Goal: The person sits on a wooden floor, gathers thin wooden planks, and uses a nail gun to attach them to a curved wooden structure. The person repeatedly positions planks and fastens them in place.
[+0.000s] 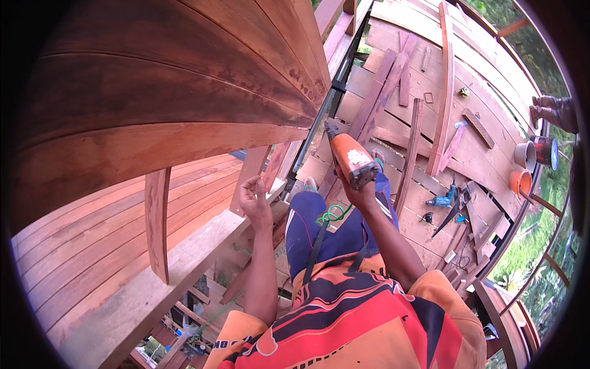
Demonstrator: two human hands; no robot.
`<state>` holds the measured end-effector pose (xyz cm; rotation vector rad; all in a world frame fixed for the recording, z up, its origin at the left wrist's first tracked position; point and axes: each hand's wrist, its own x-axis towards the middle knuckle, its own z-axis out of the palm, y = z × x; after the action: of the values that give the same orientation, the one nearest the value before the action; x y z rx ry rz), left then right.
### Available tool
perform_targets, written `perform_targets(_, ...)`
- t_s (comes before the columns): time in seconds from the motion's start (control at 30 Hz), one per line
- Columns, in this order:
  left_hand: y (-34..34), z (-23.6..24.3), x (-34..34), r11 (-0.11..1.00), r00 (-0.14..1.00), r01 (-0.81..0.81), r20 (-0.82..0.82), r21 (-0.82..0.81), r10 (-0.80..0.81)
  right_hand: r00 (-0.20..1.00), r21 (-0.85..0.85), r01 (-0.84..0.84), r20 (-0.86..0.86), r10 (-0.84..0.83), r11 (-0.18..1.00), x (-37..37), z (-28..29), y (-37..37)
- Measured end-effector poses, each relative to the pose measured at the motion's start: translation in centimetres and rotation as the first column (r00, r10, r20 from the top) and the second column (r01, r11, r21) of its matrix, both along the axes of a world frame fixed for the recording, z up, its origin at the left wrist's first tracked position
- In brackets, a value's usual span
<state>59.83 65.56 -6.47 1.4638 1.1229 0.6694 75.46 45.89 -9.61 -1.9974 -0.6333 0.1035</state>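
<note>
My right hand (361, 195) grips an orange nail gun (351, 154) from below; most of its fingers are hidden behind the body. The gun has a black end cap toward me, and its dark nose points away toward the edge of the wooden wall boards (184, 80). A thin green hose (332, 214) loops below it, over my dark blue trousers. To the left, my left hand (253, 195) is raised beside a short wooden post, fingers curled in. Whether anything small sits in them cannot be made out.
Loose planks (410, 154) lie across the board platform on the right. A blue drill (444, 198), a handsaw (455, 209) and a tape measure (464, 91) rest there. Buckets (524, 156) stand at its right edge, near another person's feet (550, 112). A pale beam (166, 277) runs along my left.
</note>
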Motion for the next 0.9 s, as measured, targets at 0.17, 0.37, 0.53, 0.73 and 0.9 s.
perform_targets(0.17,4.6,-16.7,-0.1,0.939,0.961,0.215,-0.111,-0.268,-0.251,0.976,-0.157,0.189,-0.082,-0.203,0.969,-1.3,-8.6,-1.9)
perform_targets(0.37,8.1,-33.0,3.7,0.916,0.904,0.386,-0.153,-0.108,-0.399,0.997,-0.184,0.071,-0.010,-0.075,0.980,-1.3,-19.5,-1.9)
perform_targets(0.53,9.3,-40.7,7.7,0.927,0.916,0.368,0.142,0.067,-0.374,0.998,-0.123,0.020,-0.065,-0.028,0.992,-1.4,-30.6,-1.7)
perform_targets(0.73,9.5,-45.9,10.0,0.963,0.896,0.106,0.396,0.249,-0.201,0.937,0.147,0.097,-0.347,-0.040,0.984,0.4,-38.2,-0.9)
perform_targets(0.9,10.6,-46.9,10.8,0.954,0.841,0.098,0.489,0.284,-0.232,0.918,0.329,0.179,-0.396,-0.037,0.927,3.3,-40.5,1.8)
